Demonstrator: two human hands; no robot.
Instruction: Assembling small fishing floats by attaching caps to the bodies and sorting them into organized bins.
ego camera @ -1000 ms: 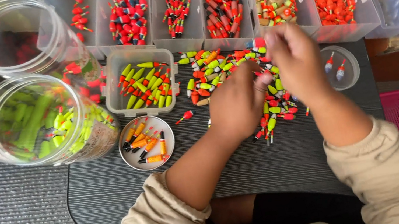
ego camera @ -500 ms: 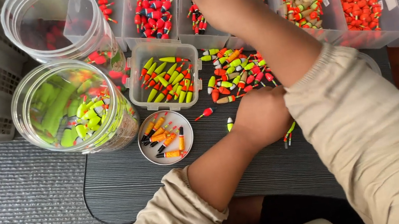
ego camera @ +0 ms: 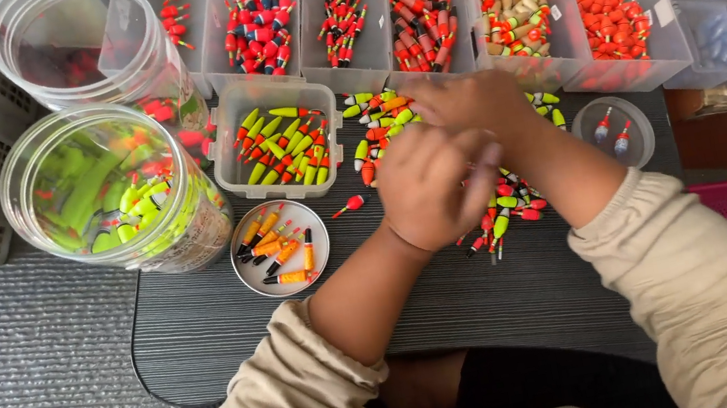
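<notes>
While both hands are held over the dark ribbed surface (ego camera: 207, 331), a loose pile of small fishing floats (ego camera: 389, 120) is partly covered by them. The left hand (ego camera: 430, 184) is curled loosely, knuckles up, over the pile; whether a float is pinched in its fingers cannot be told. The right hand (ego camera: 470, 101) is laid just behind it, fingers bent down onto the floats, its grasp likewise hidden. A clear tub of yellow-green floats (ego camera: 278, 144) is set just left of the pile, and a round lid of orange floats (ego camera: 277, 249) lies nearer. 2 large clear jars (ego camera: 117, 193) are stood at the left, and a row of clear bins (ego camera: 420, 15) of red floats is lined along the back.
</notes>
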